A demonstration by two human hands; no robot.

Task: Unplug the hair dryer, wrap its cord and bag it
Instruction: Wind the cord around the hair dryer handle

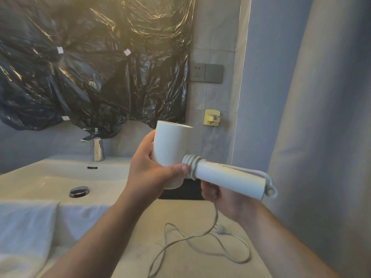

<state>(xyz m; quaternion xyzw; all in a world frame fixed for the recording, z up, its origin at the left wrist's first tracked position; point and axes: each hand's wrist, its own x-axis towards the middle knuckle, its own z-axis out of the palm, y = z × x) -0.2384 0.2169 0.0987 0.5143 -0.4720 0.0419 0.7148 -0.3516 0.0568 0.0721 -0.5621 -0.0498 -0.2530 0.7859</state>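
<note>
Bathroom counter [180,213] in pale stone runs under a mirror wall draped in black plastic sheet [90,67], which carries three small white tags too small to read. One wall socket [198,72] and one yellow holder [212,117] sit on the tiles to the right. The single white hair dryer [170,149] is held above the counter. The left hand [148,173] wraps its barrel, thumb pressed near the handle joint. About four turns of cord [191,163] circle the handle there. The right hand [222,199] sits under the handle, fingers curled round the cord, which drops from it in loose loops onto the counter. One plug [220,230] lies there, unplugged.
</note>
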